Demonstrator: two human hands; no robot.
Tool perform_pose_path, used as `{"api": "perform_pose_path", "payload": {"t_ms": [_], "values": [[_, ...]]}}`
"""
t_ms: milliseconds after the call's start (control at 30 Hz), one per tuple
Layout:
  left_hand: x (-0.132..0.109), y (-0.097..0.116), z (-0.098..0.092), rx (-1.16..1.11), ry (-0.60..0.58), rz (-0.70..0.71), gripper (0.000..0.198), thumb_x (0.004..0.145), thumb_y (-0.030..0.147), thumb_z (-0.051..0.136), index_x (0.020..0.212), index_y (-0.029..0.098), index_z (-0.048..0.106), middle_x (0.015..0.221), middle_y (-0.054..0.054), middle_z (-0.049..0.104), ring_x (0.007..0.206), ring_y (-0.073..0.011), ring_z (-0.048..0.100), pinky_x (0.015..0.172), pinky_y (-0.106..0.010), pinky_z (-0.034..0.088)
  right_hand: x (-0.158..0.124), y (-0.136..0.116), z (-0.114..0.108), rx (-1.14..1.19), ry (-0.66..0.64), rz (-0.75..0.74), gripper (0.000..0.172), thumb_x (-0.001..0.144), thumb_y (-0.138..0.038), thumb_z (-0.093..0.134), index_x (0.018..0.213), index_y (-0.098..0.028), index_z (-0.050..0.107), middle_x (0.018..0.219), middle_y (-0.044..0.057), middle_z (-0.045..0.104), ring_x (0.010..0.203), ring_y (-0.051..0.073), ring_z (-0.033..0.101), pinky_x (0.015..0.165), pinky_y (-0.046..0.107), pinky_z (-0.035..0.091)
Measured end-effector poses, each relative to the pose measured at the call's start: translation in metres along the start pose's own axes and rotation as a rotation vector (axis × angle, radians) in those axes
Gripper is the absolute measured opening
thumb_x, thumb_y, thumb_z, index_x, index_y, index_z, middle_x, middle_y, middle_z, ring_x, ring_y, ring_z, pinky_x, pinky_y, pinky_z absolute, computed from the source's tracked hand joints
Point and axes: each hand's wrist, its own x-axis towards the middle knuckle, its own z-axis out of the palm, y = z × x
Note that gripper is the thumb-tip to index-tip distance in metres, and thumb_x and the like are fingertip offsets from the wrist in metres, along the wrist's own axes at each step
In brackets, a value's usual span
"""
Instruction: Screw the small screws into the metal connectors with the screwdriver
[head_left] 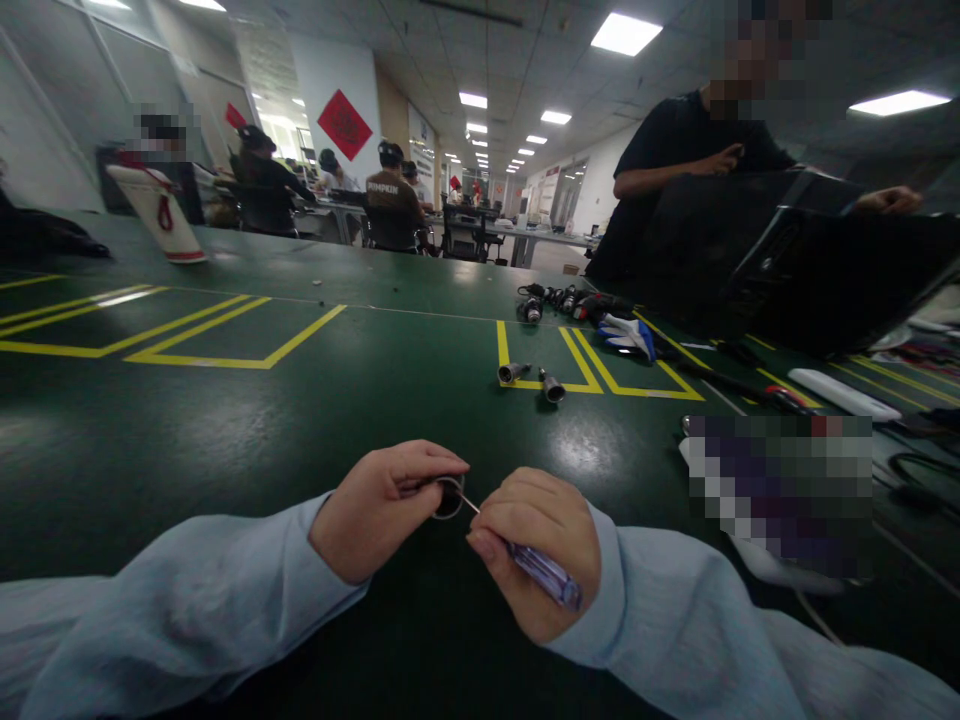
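My left hand (pixel 394 505) is closed around a small round metal connector (pixel 448 498), its open end turned toward my right. Much of that part is hidden by my fingers. In my right hand (pixel 536 550) is a screwdriver (pixel 551 577) with a clear purple handle. Its thin shaft points left, and the tip is at the connector's opening; whether it touches the inside I cannot tell. Beyond my hands, two similar metal connectors (pixel 553 388) (pixel 513 373) lie on the green table (pixel 247 430) by yellow tape.
More dark connectors (pixel 532 309) and a blue-white glove (pixel 628 336) lie farther back. At right are a white bar-shaped object (pixel 844 395), cables and a pixelated item (pixel 780 490). A person in black (pixel 675 150) stands behind a large black case (pixel 787 260). A pale cup-shaped container (pixel 159 215) stands at left.
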Motion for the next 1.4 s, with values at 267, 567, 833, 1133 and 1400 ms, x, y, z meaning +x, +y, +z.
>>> {"api": "perform_pose_path", "payload": {"t_ms": [267, 567, 833, 1133, 1400], "values": [[0.004, -0.006, -0.002, 0.028, 0.039, 0.010, 0.023, 0.064, 0.018, 0.053, 0.081, 0.017, 0.067, 0.086, -0.005, 0.066, 0.077, -0.0161, 0.063, 0.068, -0.024, 0.053, -0.003, 0.003, 0.001, 0.038, 0.023, 0.012, 0.004, 0.075, -0.014, 0.050, 0.077, -0.014, 0.054, 0.066, 0.004, 0.059, 0.061, 0.012, 0.052, 0.059, 0.028, 0.043], [0.062, -0.053, -0.034, -0.049, 0.293, -0.151, 0.054, 0.053, 0.027, 0.065, 0.103, 0.008, 0.056, 0.089, -0.009, 0.067, 0.081, -0.0209, 0.063, 0.081, -0.033, 0.049, 0.006, 0.047, 0.017, 0.024, 0.210, 0.217, 0.013, 0.078, -0.017, 0.047, 0.074, -0.014, 0.059, 0.066, 0.004, 0.060, 0.063, 0.012, 0.054, 0.061, 0.028, 0.045], [0.122, -0.096, -0.049, 0.382, 0.399, 0.039, 0.044, 0.058, 0.019, 0.059, 0.101, 0.009, 0.057, 0.095, -0.011, 0.062, 0.085, -0.0229, 0.060, 0.079, -0.035, 0.048, 0.034, 0.117, 0.051, 0.536, 0.506, 0.905, 0.028, 0.069, -0.037, 0.050, 0.063, -0.013, 0.063, 0.055, 0.004, 0.062, 0.050, 0.012, 0.056, 0.050, 0.025, 0.045], [0.166, -0.103, -0.056, 0.580, 0.239, 0.271, 0.034, 0.059, 0.022, 0.059, 0.091, 0.012, 0.060, 0.089, -0.009, 0.058, 0.088, -0.0232, 0.052, 0.082, -0.037, 0.042, 0.059, 0.142, 0.060, 0.729, 0.556, 0.792, 0.008, 0.062, -0.024, 0.052, 0.066, -0.018, 0.050, 0.050, -0.003, 0.061, 0.043, 0.008, 0.053, 0.043, 0.019, 0.042], [0.172, -0.105, -0.052, 0.529, 0.113, 0.343, 0.030, 0.064, 0.023, 0.052, 0.092, 0.013, 0.049, 0.089, -0.006, 0.056, 0.084, -0.0175, 0.053, 0.075, -0.029, 0.044, 0.073, 0.156, 0.071, 0.640, 0.511, 0.780, 0.005, 0.061, -0.020, 0.055, 0.058, -0.018, 0.052, 0.049, -0.003, 0.061, 0.044, 0.008, 0.052, 0.044, 0.018, 0.042]]}}
